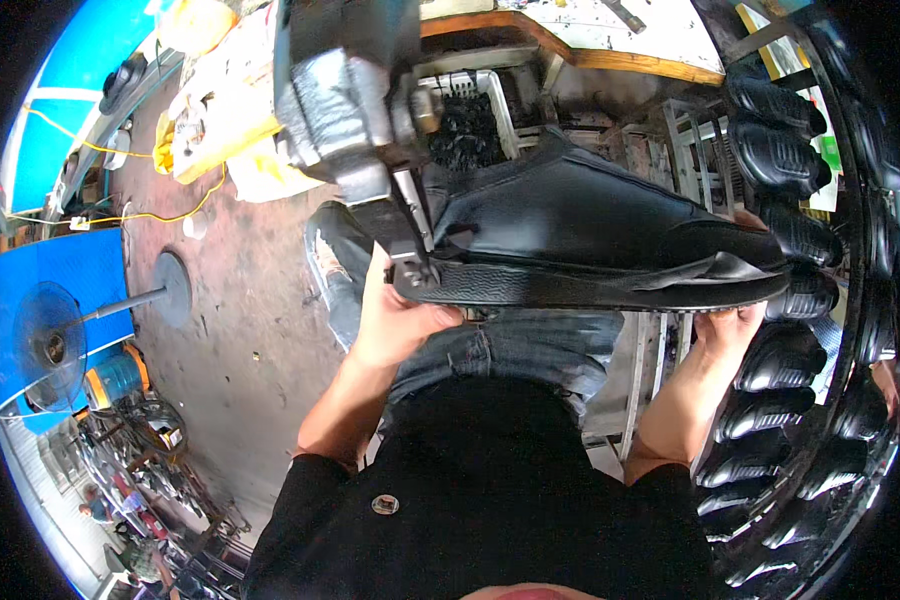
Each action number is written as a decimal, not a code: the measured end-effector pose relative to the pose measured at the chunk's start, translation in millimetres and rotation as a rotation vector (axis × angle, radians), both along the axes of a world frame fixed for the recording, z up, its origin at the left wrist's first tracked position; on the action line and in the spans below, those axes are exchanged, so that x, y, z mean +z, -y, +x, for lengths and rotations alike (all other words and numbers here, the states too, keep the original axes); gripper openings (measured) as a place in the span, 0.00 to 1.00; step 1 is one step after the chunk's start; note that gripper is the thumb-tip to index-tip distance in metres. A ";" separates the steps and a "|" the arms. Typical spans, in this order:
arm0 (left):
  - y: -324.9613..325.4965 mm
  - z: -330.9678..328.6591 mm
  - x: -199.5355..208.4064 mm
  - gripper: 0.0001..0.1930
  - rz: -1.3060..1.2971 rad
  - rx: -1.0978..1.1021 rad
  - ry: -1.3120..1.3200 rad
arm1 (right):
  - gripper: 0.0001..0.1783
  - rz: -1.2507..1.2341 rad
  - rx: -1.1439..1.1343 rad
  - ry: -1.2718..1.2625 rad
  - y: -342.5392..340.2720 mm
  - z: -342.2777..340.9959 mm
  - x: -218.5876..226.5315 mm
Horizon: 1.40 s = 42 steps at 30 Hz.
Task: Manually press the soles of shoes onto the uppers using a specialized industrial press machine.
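Note:
A black shoe lies lengthwise across in front of me, its sole edge turned toward my body. My left hand grips it at the heel end, thumb along the sole's edge. My right hand holds the toe end from below, with fingertips showing over the far side. The metal head of a machine comes down over the heel end. Its narrow lower part meets the sole's rim beside my left hand. Toward the toe, a strip along the sole edge stands away from the upper.
A rack with several black shoes stands close at my right. Behind the shoe are a white basket of dark pieces and a wood-edged table. A standing fan and a yellow cable are at left.

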<state>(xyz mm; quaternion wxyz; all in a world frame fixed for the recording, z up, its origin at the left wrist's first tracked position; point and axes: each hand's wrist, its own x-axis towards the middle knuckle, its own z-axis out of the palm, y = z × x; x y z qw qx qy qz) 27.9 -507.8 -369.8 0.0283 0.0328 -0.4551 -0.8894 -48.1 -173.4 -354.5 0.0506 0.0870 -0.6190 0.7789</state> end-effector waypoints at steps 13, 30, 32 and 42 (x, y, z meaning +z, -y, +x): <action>80.9 17.4 2.0 0.70 -0.136 0.217 0.006 | 0.44 0.096 0.319 0.157 98.5 -1.5 -3.0; 102.7 25.0 41.0 0.48 -1.388 0.336 -0.333 | 0.36 0.298 0.448 -0.102 173.0 -0.7 4.1; 79.7 12.9 57.4 0.45 -1.485 0.239 -0.345 | 0.34 0.427 0.436 -0.162 175.4 1.0 11.5; 55.5 -26.5 60.6 0.27 -1.172 -0.079 -0.231 | 0.36 0.731 0.425 -0.305 178.0 3.3 28.9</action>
